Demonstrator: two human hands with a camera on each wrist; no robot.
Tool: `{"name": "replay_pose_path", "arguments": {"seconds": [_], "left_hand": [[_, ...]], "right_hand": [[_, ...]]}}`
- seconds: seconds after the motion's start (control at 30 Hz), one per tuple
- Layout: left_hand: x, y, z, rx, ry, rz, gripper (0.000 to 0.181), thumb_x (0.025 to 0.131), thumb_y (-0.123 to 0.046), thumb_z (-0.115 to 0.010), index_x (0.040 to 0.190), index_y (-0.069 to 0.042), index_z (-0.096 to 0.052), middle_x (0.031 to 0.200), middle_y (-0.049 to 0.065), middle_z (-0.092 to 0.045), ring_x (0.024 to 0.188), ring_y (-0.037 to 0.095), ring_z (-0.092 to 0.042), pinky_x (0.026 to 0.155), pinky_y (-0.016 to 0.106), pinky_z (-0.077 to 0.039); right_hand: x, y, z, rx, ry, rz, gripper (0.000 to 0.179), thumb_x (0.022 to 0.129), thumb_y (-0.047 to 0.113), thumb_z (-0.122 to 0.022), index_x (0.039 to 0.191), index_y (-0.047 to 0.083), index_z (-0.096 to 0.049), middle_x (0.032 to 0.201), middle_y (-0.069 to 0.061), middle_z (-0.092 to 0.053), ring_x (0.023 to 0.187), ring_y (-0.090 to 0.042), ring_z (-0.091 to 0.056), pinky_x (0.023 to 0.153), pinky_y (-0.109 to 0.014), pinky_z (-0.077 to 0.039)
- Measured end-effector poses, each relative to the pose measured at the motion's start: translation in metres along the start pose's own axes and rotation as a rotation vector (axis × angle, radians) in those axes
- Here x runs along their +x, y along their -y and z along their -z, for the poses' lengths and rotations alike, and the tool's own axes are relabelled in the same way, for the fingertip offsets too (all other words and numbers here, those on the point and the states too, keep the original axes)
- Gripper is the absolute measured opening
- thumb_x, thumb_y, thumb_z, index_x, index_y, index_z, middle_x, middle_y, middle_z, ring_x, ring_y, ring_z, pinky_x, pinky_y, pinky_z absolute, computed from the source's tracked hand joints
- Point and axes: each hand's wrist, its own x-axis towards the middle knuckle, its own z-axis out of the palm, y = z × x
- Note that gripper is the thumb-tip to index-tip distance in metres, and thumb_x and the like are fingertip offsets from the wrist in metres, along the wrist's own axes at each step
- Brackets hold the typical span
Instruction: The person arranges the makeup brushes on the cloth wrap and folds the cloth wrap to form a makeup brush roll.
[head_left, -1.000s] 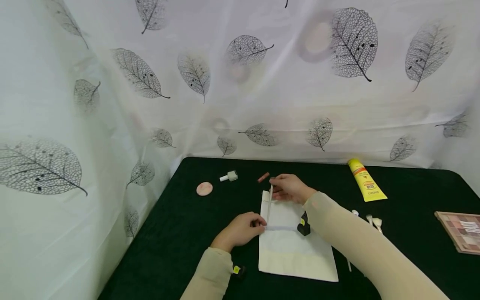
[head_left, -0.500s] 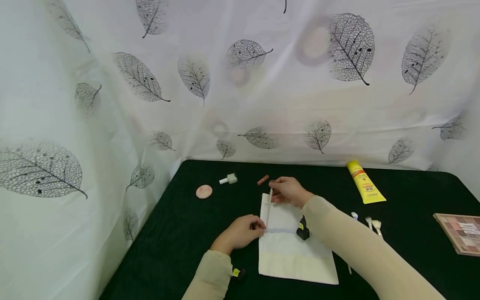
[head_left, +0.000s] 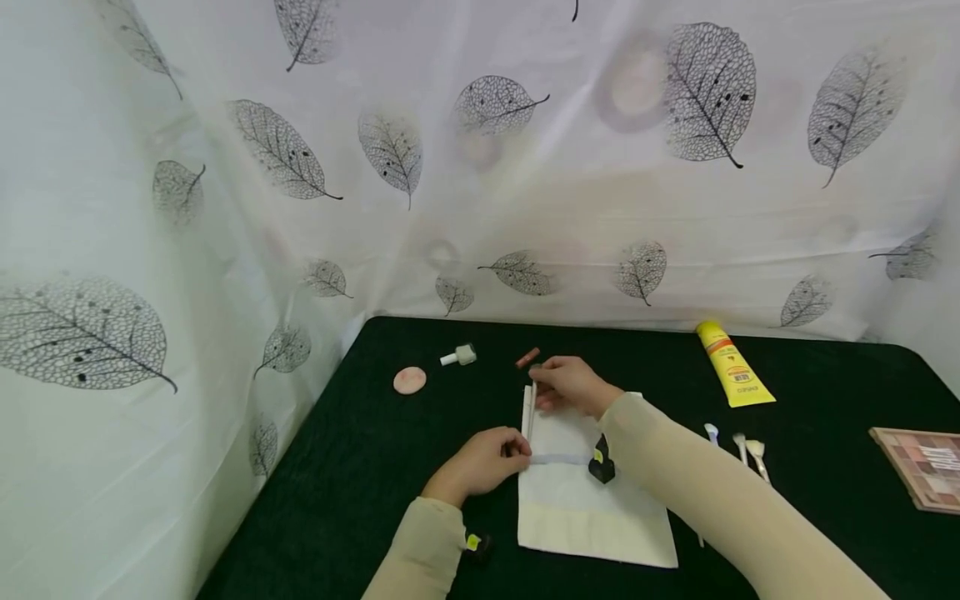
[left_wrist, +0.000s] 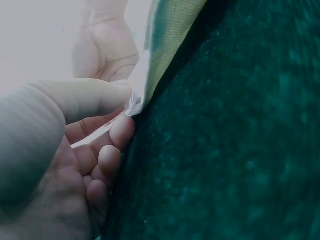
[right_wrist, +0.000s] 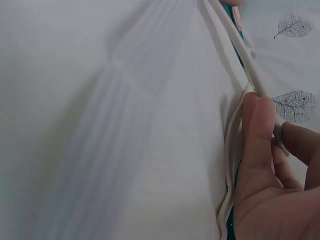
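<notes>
A white cloth pouch [head_left: 592, 521] lies flat with a ribbed elastic band [head_left: 561, 458] across its middle; the ribs show closely in the right wrist view. My left hand [head_left: 483, 460] pinches the pouch's left edge at the band, thumb against finger. Near the far left corner, my right hand [head_left: 570, 387] pinches the far end of a slim pale stick, apparently a brush handle [right_wrist: 240, 45]. That stick runs along the pouch's left edge toward my left fingers, where its near end is hidden. The far end is mostly covered by my right fingers.
Beyond the pouch lie a pink round disc [head_left: 409, 381], a small bottle with a white cap [head_left: 459, 355] and a reddish-brown tube [head_left: 527, 358]. To the right are several makeup brushes [head_left: 756, 454], a yellow tube [head_left: 735, 367] and a makeup palette [head_left: 918, 467] on the dark green cloth [head_left: 360, 500].
My right hand has shifted slightly left and toward me, bringing the stick closer to the pouch's left edge. The left hand keeps its place at the band.
</notes>
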Motion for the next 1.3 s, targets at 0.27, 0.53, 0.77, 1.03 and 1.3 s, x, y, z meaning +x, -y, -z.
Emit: {"name": "replay_pose_path", "arguments": {"seconds": [0.27,0.53,0.77,1.03,1.3], "left_hand": [[-0.003,-0.002,0.000,-0.011,0.000,-0.003,0.003,0.098,-0.028,-0.067,0.101,-0.026,-0.066,0.090,-0.004,-0.061,0.079,0.015,-0.057,0.073,0.033,-0.047],[-0.003,-0.001,0.000,-0.014,0.007,-0.014,0.004,0.098,-0.027,-0.067,0.102,-0.026,-0.066,0.091,-0.005,-0.061,0.081,0.014,-0.057,0.074,0.033,-0.047],[-0.003,-0.001,0.001,-0.007,0.007,-0.006,0.004,0.098,-0.028,-0.067,0.101,-0.026,-0.065,0.091,-0.004,-0.061,0.080,0.015,-0.057,0.073,0.033,-0.047],[-0.001,-0.001,0.003,0.001,-0.012,-0.026,0.004,0.097,-0.027,-0.068,0.100,-0.026,-0.065,0.090,-0.005,-0.061,0.080,0.015,-0.057,0.073,0.034,-0.046],[-0.002,0.001,0.002,-0.004,-0.014,-0.024,0.004,0.097,-0.028,-0.068,0.099,-0.026,-0.065,0.090,-0.004,-0.061,0.080,0.015,-0.056,0.071,0.034,-0.046]], "right_hand": [[-0.008,-0.005,-0.008,-0.020,0.035,-0.011,0.023,0.102,0.023,-0.061,0.111,0.002,-0.062,0.096,-0.016,-0.067,0.067,-0.016,-0.067,0.064,-0.027,-0.056],[-0.014,-0.008,-0.014,-0.031,0.037,-0.057,0.020,0.102,0.023,-0.061,0.108,0.004,-0.063,0.093,-0.015,-0.065,0.066,-0.016,-0.066,0.064,-0.026,-0.056],[-0.022,-0.011,-0.019,-0.052,0.039,-0.060,0.019,0.102,0.021,-0.061,0.104,0.002,-0.062,0.088,-0.012,-0.062,0.065,-0.016,-0.066,0.064,-0.027,-0.056],[-0.033,-0.014,-0.027,-0.097,0.051,-0.027,0.014,0.101,0.014,-0.060,0.106,0.000,-0.060,0.092,-0.015,-0.062,0.062,-0.017,-0.065,0.061,-0.029,-0.057],[-0.042,-0.018,-0.033,-0.182,0.066,-0.024,0.013,0.100,0.015,-0.062,0.100,0.002,-0.063,0.086,-0.014,-0.065,0.063,-0.017,-0.065,0.060,-0.028,-0.056]]}}
